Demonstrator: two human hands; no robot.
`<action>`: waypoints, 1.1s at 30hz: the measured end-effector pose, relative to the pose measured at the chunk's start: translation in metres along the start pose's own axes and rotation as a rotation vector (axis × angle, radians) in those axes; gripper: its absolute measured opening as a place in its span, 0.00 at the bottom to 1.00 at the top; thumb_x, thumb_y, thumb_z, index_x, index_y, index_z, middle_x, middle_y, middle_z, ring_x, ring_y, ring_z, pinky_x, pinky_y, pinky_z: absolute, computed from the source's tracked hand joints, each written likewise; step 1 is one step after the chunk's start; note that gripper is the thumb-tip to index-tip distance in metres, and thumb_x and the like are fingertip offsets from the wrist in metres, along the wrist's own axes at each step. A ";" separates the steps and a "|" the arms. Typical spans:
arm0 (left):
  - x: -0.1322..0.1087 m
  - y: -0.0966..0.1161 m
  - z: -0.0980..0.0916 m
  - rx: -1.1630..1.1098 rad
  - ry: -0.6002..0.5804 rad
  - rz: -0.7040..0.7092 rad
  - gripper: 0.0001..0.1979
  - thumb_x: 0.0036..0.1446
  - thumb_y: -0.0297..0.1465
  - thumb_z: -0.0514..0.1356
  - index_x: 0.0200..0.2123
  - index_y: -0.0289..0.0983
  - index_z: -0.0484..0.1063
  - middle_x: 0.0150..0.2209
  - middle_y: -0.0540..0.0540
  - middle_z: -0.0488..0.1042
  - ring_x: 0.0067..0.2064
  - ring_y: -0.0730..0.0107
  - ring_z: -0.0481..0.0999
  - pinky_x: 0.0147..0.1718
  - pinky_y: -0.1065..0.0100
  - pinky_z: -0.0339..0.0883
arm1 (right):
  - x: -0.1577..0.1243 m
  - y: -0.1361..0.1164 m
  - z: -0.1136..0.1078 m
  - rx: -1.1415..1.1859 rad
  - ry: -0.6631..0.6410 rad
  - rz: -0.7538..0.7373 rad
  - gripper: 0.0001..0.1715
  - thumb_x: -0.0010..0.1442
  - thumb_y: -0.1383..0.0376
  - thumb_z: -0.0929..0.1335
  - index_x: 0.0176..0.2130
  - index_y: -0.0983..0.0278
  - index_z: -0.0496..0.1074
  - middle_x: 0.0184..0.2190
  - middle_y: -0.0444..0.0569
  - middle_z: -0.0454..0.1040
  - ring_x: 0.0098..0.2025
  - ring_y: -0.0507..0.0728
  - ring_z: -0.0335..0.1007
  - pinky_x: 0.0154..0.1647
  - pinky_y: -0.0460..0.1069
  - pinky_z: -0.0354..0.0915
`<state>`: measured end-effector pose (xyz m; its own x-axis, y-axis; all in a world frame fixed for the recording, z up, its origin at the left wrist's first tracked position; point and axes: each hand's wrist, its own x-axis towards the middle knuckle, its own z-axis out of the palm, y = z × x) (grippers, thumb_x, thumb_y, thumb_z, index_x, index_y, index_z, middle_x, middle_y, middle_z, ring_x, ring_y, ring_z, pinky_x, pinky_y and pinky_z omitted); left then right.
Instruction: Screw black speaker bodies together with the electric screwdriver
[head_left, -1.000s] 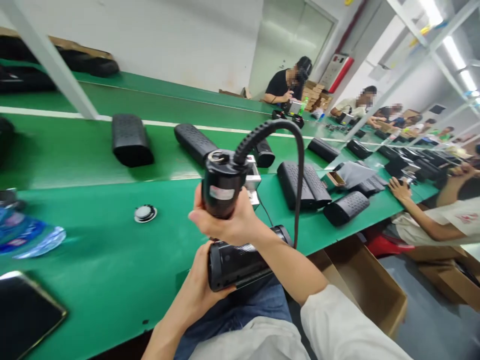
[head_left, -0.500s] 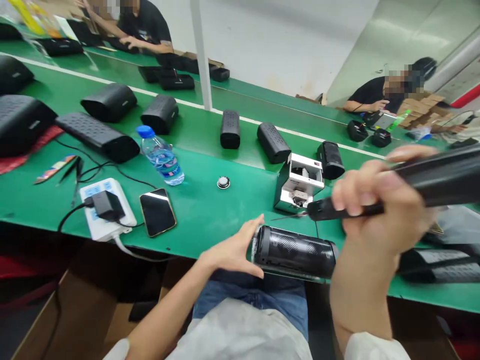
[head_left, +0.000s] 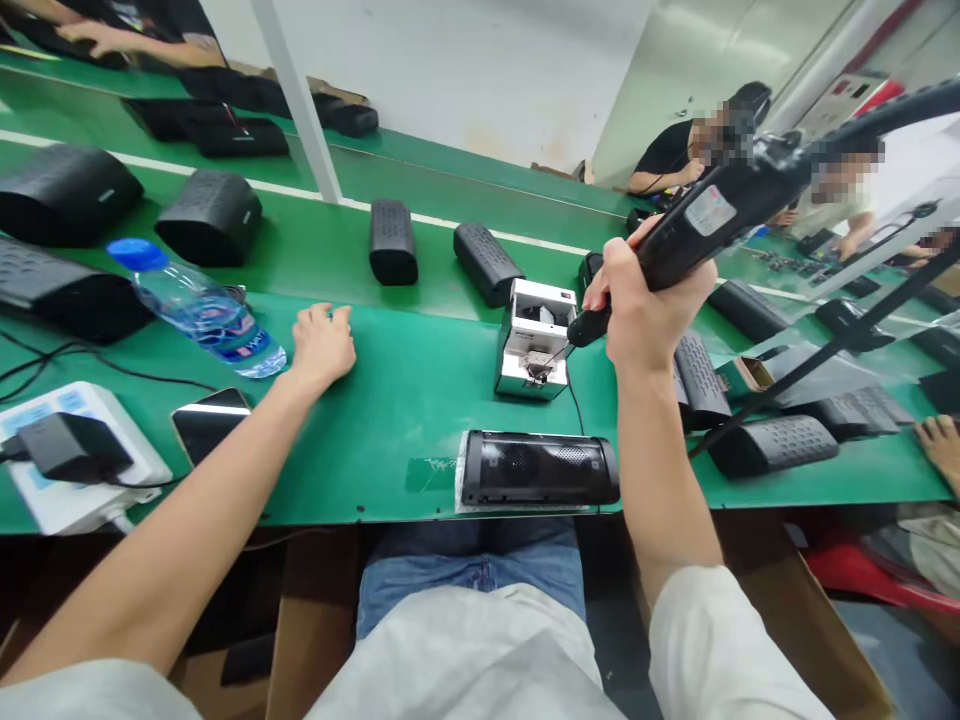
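My right hand (head_left: 660, 300) grips a black electric screwdriver (head_left: 690, 235), tilted so its bit points down-left at a white screw feeder (head_left: 536, 340). From this angle I cannot tell whether the bit touches a screw. My left hand (head_left: 322, 345) rests on the green table with its fingers curled down around a small round silver part, which they almost wholly hide. Between my arms, at the table's front edge, a black speaker (head_left: 540, 470) lies lengthwise on a pale sheet, its perforated side up.
Beside my left hand a water bottle (head_left: 202, 310) leans, with a phone (head_left: 210, 425) and a white power strip (head_left: 82, 460) nearer me. Several black speakers (head_left: 484, 262) stand along the far side. More speakers (head_left: 772, 445) lie to the right. Co-workers sit across and at right.
My left hand has left the speaker and reached forward-left onto the small round part. My right hand has carried the screwdriver forward to the screw feeder. The view has turned right.
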<state>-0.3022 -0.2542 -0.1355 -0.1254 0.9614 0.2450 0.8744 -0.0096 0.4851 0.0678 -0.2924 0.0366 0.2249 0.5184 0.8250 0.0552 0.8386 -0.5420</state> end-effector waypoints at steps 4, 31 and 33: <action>-0.047 0.026 0.003 -0.079 -0.072 0.145 0.36 0.71 0.48 0.55 0.71 0.27 0.68 0.73 0.27 0.66 0.78 0.36 0.60 0.77 0.34 0.54 | -0.006 0.013 0.002 -0.081 0.004 0.029 0.17 0.69 0.55 0.77 0.37 0.56 0.69 0.22 0.35 0.64 0.16 0.49 0.62 0.18 0.48 0.61; -0.209 0.105 0.053 -0.687 -0.480 0.408 0.63 0.58 0.43 0.79 0.82 0.52 0.40 0.77 0.34 0.60 0.79 0.34 0.63 0.76 0.34 0.63 | -0.027 -0.086 0.009 0.001 -0.024 0.336 0.09 0.56 0.70 0.75 0.34 0.55 0.76 0.19 0.36 0.59 0.15 0.51 0.53 0.14 0.50 0.55; -0.209 0.104 0.054 -0.683 -0.473 0.419 0.64 0.58 0.43 0.80 0.82 0.53 0.40 0.77 0.33 0.59 0.79 0.34 0.62 0.76 0.33 0.63 | -0.031 -0.083 0.009 0.011 -0.043 0.335 0.10 0.55 0.69 0.76 0.35 0.55 0.75 0.19 0.35 0.59 0.15 0.50 0.53 0.15 0.49 0.55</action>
<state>-0.1596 -0.4412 -0.1816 0.4734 0.8537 0.2169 0.3211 -0.3966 0.8600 0.0478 -0.3764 0.0579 0.1872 0.7722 0.6071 -0.0259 0.6217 -0.7828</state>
